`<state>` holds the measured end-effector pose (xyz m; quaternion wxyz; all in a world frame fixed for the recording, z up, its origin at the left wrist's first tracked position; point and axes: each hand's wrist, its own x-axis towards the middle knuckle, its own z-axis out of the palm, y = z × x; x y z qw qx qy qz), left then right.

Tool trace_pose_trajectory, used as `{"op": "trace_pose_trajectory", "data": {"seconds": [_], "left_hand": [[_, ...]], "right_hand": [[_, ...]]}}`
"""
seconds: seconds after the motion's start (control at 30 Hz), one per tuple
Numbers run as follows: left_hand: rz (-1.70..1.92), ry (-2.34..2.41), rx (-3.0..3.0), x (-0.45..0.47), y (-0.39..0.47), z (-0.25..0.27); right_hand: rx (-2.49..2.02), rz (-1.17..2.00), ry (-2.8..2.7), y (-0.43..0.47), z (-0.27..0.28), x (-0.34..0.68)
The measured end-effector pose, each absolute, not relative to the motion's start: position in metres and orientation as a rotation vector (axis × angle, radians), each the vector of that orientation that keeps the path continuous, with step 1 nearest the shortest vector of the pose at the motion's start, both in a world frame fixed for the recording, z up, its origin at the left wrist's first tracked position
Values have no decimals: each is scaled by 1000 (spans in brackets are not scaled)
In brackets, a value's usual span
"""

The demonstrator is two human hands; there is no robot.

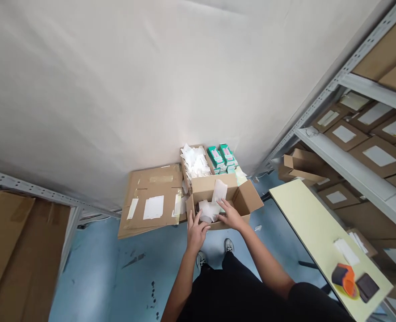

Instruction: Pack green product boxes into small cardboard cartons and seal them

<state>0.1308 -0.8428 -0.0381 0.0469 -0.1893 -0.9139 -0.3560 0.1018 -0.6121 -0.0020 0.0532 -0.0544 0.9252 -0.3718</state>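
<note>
An open cardboard box [210,184] stands in front of me with its flaps spread outward. Thin white packing sheet [210,210] lies crumpled inside its left half, and one piece rises toward the far wall of the box. My left hand [197,231] is over the near left corner, its fingers spread and touching the sheet's left side. From the right, my right hand [231,215] reaches into the box with thumb and fingers closed on the sheet. What lies under the sheet is mostly hidden.
Behind the box are a carton of white sheets [195,162] and several green-and-white boxes [220,156]. Flattened cardboard [154,188] lies to the left. At right, a pale table [305,214] holds a tape dispenser [347,281] and a dark phone-like object [367,287], beside shelves [348,150] of cartons.
</note>
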Motion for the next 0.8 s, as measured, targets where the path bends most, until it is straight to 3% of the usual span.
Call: {"op": "trace_pose_trajectory", "data": {"seconds": [0.4, 0.8], "left_hand": [[-903, -2800, -897, 133, -732, -23], [-909, -2662, -1472, 147, -482, -20]], "right_hand": [[149, -1147, 2997, -493, 13, 163], [984, -1188, 3202, -258, 17, 322]]}}
